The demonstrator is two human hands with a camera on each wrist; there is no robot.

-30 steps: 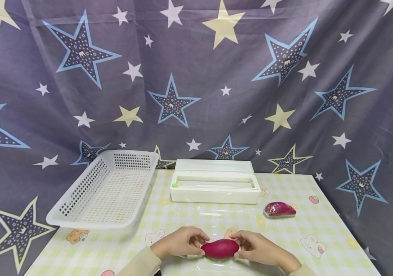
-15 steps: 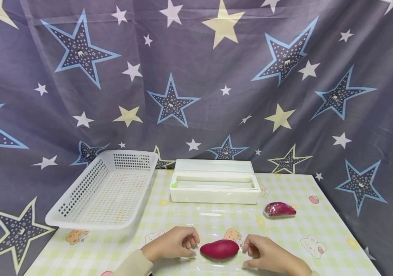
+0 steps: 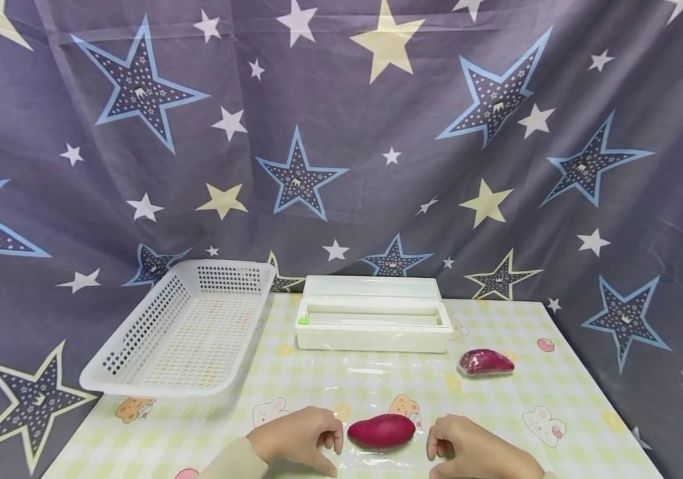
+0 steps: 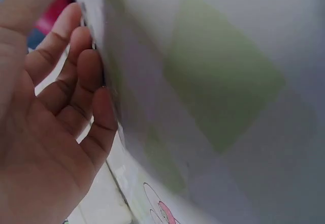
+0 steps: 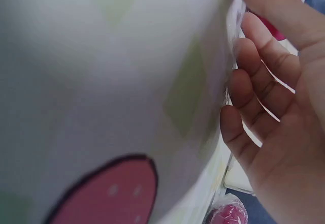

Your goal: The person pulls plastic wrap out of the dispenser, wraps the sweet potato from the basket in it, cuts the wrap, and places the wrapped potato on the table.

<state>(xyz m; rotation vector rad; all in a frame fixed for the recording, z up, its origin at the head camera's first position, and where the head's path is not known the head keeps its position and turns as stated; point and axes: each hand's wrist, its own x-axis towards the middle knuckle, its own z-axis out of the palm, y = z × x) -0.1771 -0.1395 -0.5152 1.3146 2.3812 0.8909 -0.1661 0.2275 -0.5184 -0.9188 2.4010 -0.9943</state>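
A purple sweet potato (image 3: 381, 431) lies on a sheet of clear cling film (image 3: 371, 382) spread over the table. My left hand (image 3: 305, 436) rests just left of it, and my right hand (image 3: 476, 447) stands a little off its right end. Neither touches the sweet potato. In the left wrist view, the loosely bent fingers (image 4: 90, 71) meet the table surface with the thumb apart. The right wrist view shows bent fingers (image 5: 244, 89) touching the surface by a wrinkled film edge; no clear grip on the film shows. A second sweet potato (image 3: 485, 362), wrapped in film, lies at the right.
A white cling film dispenser (image 3: 371, 339) stands at the back with its lid raised. To the left is a white perforated basket (image 3: 98, 380). A checked cloth (image 3: 593, 399) covers the table, and a star-patterned curtain (image 3: 341, 100) hangs behind it.
Both hands have let go of the sweet potato and moved apart to either side, then slightly down toward the near edge. The sweet potato stays on the film.
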